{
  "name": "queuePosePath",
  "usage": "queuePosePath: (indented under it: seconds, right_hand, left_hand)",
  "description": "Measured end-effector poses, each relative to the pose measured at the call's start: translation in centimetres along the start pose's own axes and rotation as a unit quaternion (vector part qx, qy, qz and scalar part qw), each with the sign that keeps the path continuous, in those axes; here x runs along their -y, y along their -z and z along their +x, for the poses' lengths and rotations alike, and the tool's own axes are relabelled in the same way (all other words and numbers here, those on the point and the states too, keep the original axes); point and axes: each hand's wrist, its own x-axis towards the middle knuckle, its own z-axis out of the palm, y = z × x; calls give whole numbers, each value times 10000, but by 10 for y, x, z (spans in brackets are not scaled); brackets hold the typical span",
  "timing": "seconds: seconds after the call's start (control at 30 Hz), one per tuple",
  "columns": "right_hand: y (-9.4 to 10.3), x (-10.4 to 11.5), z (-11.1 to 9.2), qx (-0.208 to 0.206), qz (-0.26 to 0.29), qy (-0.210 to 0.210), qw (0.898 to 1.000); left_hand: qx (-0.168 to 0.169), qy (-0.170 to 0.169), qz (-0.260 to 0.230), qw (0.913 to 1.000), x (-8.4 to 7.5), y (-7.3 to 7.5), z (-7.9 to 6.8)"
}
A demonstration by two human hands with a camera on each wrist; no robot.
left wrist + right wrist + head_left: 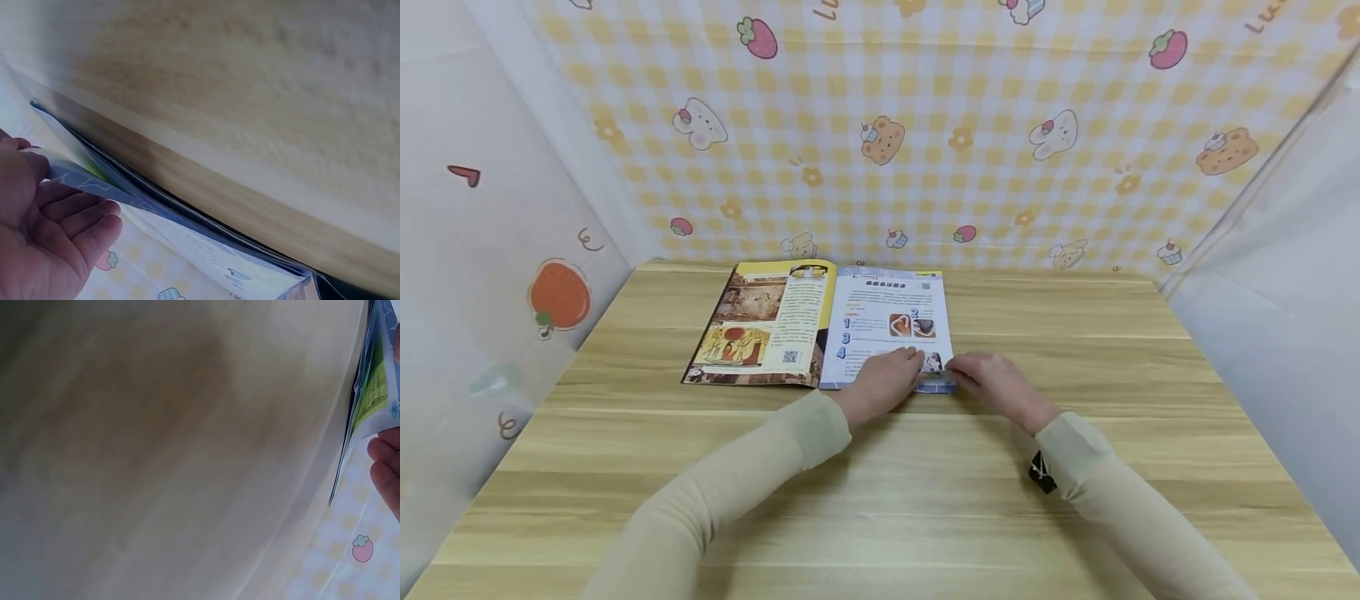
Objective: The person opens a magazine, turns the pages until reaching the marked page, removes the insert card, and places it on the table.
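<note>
An open magazine (891, 292) lies on the table, its left page (752, 304) showing pictures and its right page printed with numbered text. My left hand (886, 382) is over the lower right part of the right page. In the left wrist view, the left thumb (34, 165) and fingers pinch the lifted lower edge of a page (81, 178). My right hand (1000, 385) is at the lower right corner. In the right wrist view, its fingers (387, 465) meet a raised page corner (378, 419), partly green; the right thumb is out of sight.
The magazine rests toward the back of a wooden table (880, 500). Behind stands a yellow checked cloth (880, 183) with cartoon prints, and white cloth walls flank the table. A small black object (1042, 473) shows beside the right sleeve cuff.
</note>
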Motion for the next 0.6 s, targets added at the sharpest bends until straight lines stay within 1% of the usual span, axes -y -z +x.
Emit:
queuePosePath:
  seconds: [0.07,0.27,0.4,0.5,0.57,0.6]
  right_hand:
    - [0,0,0,-12,3,-34,10000]
    - [1,0,0,-61,52,-196,9998]
    - [1,1,0,-145,80,-237,9996]
    - [2,1,1,-220,38,-307,9993]
    - [2,1,1,-327,23,-390,9987]
    - [2,1,1,-367,12,-442,9983]
  left_hand:
    - [-81,-26,49,10000,1,-1,0]
    - [-67,-32,95,9999,-1,-5,3]
    - [-109,-82,252,9996,-3,-8,5]
    - [17,-1,307,9995,-4,-8,5]
    - [-1,40,307,9995,-3,-7,5]
    - [-68,36,296,9995,-3,-7,4]
